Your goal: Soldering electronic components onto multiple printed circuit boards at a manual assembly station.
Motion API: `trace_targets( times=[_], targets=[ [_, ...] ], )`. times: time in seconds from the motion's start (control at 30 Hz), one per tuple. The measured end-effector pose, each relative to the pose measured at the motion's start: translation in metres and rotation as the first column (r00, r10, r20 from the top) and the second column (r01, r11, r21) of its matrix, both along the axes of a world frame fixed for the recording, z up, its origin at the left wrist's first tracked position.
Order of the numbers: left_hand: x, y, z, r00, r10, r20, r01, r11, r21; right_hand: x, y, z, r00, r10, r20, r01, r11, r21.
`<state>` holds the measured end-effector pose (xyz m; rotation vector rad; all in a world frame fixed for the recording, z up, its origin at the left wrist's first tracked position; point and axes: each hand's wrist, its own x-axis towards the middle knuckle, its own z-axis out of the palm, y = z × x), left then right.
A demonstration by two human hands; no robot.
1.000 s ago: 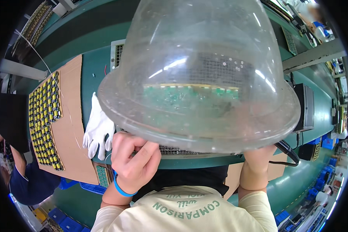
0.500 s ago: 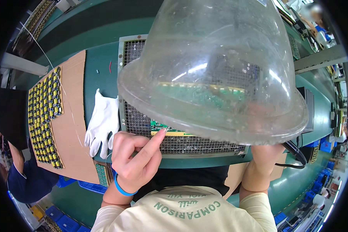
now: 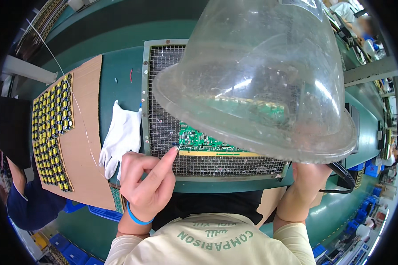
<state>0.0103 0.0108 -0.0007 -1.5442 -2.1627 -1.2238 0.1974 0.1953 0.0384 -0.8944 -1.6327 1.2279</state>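
My left hand (image 3: 146, 183) is closed, forefinger stretched forward, pinching a thin silvery wire that looks like solder wire (image 3: 181, 144). Its tip is at the left end of a green circuit board panel (image 3: 199, 139) with pale yellow edge strips. The panel lies on a wire mesh rack (image 3: 163, 106) with a metal frame. A clear plastic hood (image 3: 261, 79) covers much of the panel and rack. My right hand (image 3: 311, 174) reaches under the hood's right rim; its fingers show only as a blur through the plastic, so what they hold is hidden. A white glove (image 3: 121, 132) lies left of the rack.
On the left, cardboard (image 3: 86, 110) bears rows of yellow-and-black components (image 3: 51, 132). A black handle-like piece with a cable (image 3: 342, 173) is beside my right wrist. A red scrap (image 3: 131, 75) lies on the green table (image 3: 119, 90). Another person's arm (image 3: 17, 172) shows at far left.
The hood and rack have shifted slightly right in the picture, and more of the circuit board shows below the hood's rim. My left hand has moved slightly left relative to the board.
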Motion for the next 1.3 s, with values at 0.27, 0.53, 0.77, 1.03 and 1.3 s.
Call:
trace_targets(
  times=[0.27, 0.53, 0.77, 1.03, 1.3],
  targets=[
    [-0.003, -0.002, 0.000, 1.000, 0.014, -0.003, -0.014, 1.000, 0.003, 0.007, -0.003, -0.018, 0.993, 0.003, 0.115, -0.023, 0.985, 0.171],
    [-0.002, -0.001, -0.002, 1.000, -0.009, 0.006, 0.009, 1.000, 0.000, -0.039, -0.020, -0.005, 0.996, 0.060, 0.069, -0.066, 0.993, 0.100],
    [-0.004, -0.003, -0.005, 1.000, -0.013, 0.011, 0.013, 1.000, 0.018, -0.046, -0.021, 0.002, 0.991, 0.082, 0.110, -0.089, 0.995, 0.053],
    [-0.005, -0.018, -0.008, 0.997, 0.074, -0.019, -0.071, 0.989, 0.131, -0.013, -0.014, -0.008, 0.986, 0.027, 0.162, -0.065, 0.971, 0.231],
    [0.000, -0.026, -0.012, 0.997, 0.069, 0.030, -0.072, 0.991, 0.109, 0.048, 0.001, -0.017, 0.939, -0.285, -0.194, 0.305, 0.948, 0.086]
  ],
)
